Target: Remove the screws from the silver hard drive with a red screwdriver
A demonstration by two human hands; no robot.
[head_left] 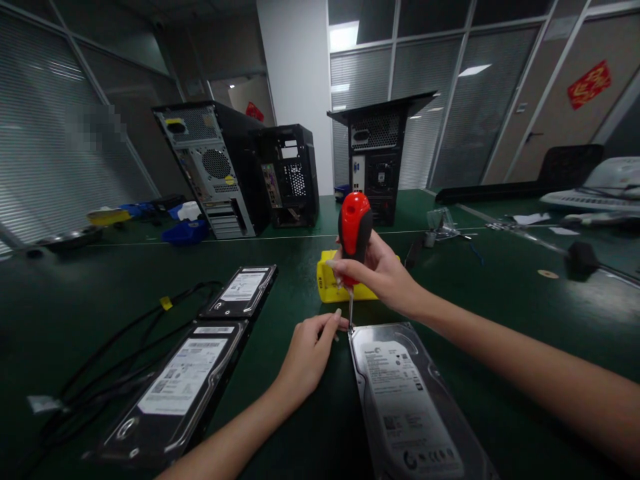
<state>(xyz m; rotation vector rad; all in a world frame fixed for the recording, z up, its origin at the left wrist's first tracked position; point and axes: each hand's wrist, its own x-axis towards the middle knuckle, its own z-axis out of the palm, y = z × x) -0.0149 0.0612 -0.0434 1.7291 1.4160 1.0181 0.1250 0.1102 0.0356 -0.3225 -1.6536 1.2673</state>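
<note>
Right-hand fingers (359, 268) closed around a screwdriver (357, 223); left-hand fingers (326, 333) loosely bent, their grip, if any, impossible to tell. Screwdriver tip at the near-left corner of the upper end of the hard drive (405, 407), below the fingers. Drive presumably rigid, dense, smooth, shock-sensitive; best held by its long edges. Green table (280, 300) beneath; computer cases (245, 160) and blinds (35, 140) beyond.
</note>
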